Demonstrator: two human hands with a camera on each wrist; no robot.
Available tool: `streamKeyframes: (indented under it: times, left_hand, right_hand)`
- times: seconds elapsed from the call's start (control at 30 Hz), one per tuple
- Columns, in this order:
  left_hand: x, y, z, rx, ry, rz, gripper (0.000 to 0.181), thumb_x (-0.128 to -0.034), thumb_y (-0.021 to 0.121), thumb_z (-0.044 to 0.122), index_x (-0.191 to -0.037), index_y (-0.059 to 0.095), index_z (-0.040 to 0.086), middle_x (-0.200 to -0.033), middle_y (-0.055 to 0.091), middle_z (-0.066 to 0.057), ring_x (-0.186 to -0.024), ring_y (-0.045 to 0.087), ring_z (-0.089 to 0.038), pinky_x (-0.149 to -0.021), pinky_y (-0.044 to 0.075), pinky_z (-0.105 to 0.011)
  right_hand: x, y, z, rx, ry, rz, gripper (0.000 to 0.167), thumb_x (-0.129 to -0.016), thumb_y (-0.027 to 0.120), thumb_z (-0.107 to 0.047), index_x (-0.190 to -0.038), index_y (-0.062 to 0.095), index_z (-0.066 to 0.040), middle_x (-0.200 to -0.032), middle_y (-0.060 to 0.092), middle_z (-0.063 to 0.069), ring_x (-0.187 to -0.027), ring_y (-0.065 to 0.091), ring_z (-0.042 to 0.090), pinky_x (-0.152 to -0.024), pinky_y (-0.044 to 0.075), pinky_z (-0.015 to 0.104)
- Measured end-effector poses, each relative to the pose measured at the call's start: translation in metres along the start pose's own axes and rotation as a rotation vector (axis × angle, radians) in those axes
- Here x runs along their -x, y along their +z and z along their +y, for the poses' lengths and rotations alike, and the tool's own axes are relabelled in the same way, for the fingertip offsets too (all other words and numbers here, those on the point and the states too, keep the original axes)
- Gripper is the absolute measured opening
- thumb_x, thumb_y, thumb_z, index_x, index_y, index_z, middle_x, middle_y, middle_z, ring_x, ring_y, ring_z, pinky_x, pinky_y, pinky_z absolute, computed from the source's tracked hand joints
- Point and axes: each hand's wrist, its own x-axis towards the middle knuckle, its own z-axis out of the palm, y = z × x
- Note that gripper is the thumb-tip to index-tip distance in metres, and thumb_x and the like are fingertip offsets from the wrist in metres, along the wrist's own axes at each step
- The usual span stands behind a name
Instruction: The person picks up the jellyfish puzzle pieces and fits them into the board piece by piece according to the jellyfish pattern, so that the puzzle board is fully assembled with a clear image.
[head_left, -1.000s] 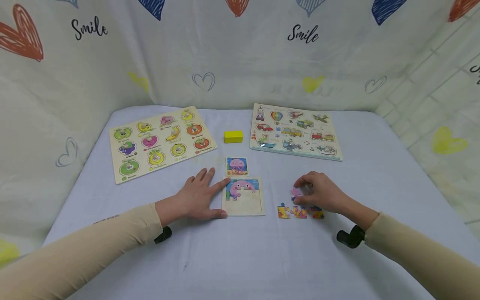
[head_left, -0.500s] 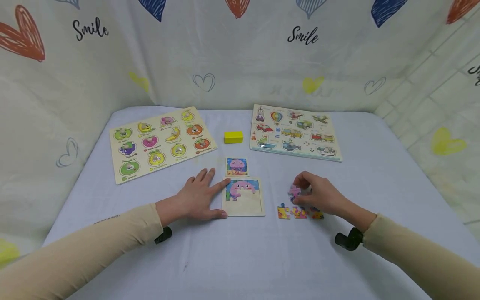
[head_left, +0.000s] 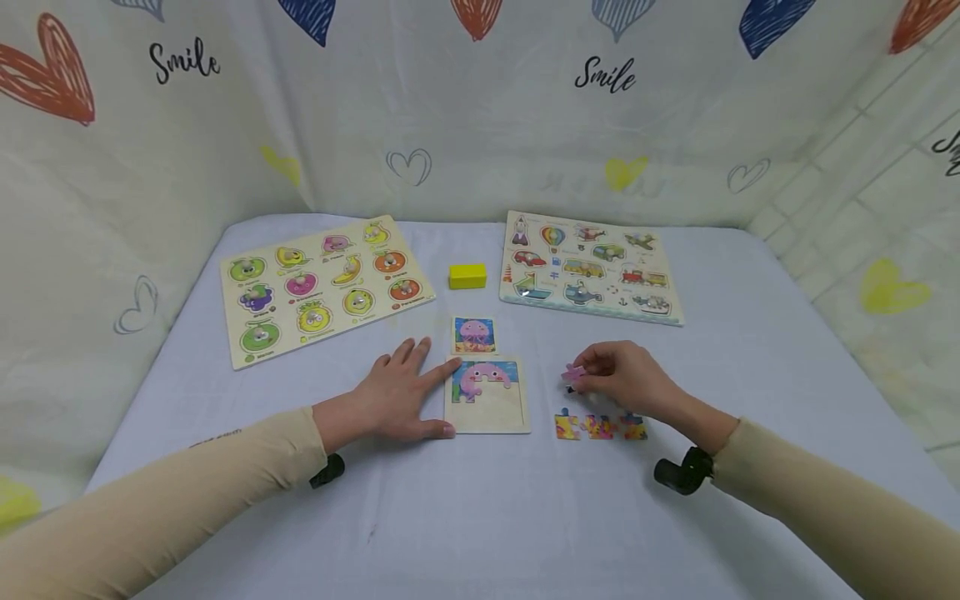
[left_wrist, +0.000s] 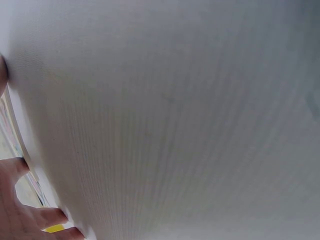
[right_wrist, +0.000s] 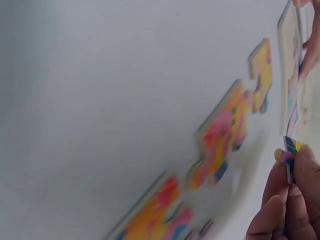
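In the head view the left hand (head_left: 395, 393) lies spread on the cloth, index fingertip and thumb at the left edge of a square puzzle tray (head_left: 487, 417). The tray's upper part and left side hold pink and blue pieces. The right hand (head_left: 633, 379) pinches a pink puzzle piece (head_left: 573, 374) above the cloth, right of the tray. Several yellow-orange pieces (head_left: 599, 427) lie in a row below it. The right wrist view shows the pinched piece (right_wrist: 289, 156) between thumb and fingers, its face partly blue. A jellyfish picture card (head_left: 474, 335) sits just behind the tray.
A fruit puzzle board (head_left: 326, 287) is at the back left, a vehicle puzzle board (head_left: 591, 267) at the back right. Between them stands a yellow block (head_left: 467, 276). A printed curtain (head_left: 480, 117) hangs behind the white-covered table (head_left: 450, 525).
The right hand has moved left and slightly away from the row of pieces, carrying the pink piece toward the tray. The left hand has stayed in place.
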Motion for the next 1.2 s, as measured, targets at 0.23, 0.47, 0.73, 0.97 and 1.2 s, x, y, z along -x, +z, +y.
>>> streamKeyframes:
  times: [0.23,0.47,0.73,0.97,1.2]
  left_hand:
    - [0.0,0.002,0.0,-0.006,0.007,0.005,0.094,-0.0879,0.065,0.067,-0.163,0.028,0.024,-0.167,0.018,-0.028,-0.152,0.02,-0.052,-0.114,0.031,-0.069]
    - [0.0,0.002,-0.001,-0.009,0.007,0.008,0.095,-0.0875,0.065,0.067,-0.163,0.028,0.025,-0.168,0.017,-0.028,-0.152,0.02,-0.052,-0.114,0.031,-0.069]
    - [0.0,0.001,0.0,-0.012,-0.004,-0.002,0.094,-0.0877,0.064,0.069,-0.163,0.027,0.027,-0.168,0.016,-0.027,-0.153,0.019,-0.052,-0.115,0.031,-0.068]
    - [0.0,0.001,0.0,-0.022,0.005,0.007,0.095,-0.0877,0.063,0.07,-0.163,0.027,0.027,-0.168,0.017,-0.028,-0.153,0.02,-0.052,-0.114,0.033,-0.068]
    - [0.0,0.001,0.001,-0.023,-0.001,0.009,0.094,-0.0875,0.064,0.07,-0.163,0.027,0.027,-0.168,0.017,-0.027,-0.153,0.02,-0.051,-0.114,0.033,-0.067]
  right_hand:
    - [-0.014,0.009,-0.021,-0.154,0.042,-0.057,0.025,-0.096,0.073,-0.019,-0.113,0.073,-0.001,-0.093,0.079,0.008,-0.082,0.072,0.017,-0.071,0.056,0.03]
    - [-0.027,0.025,-0.041,-0.239,0.075,-0.101,0.024,-0.096,0.073,-0.018,-0.113,0.073,-0.001,-0.09,0.078,0.009,-0.08,0.075,0.019,-0.071,0.055,0.032]
    - [-0.039,0.045,-0.062,-0.252,0.119,-0.157,0.02,-0.092,0.078,-0.02,-0.104,0.073,-0.004,-0.079,0.077,0.008,-0.067,0.069,0.013,-0.059,0.047,0.025]
    - [-0.044,0.058,-0.073,-0.215,0.171,-0.162,0.019,-0.093,0.077,-0.021,-0.1,0.073,-0.004,-0.074,0.076,0.004,-0.065,0.068,0.009,-0.058,0.043,0.023]
    - [-0.043,0.063,-0.077,-0.217,0.217,-0.173,0.018,-0.094,0.076,-0.02,-0.098,0.07,-0.004,-0.073,0.076,0.004,-0.064,0.07,0.008,-0.056,0.046,0.022]
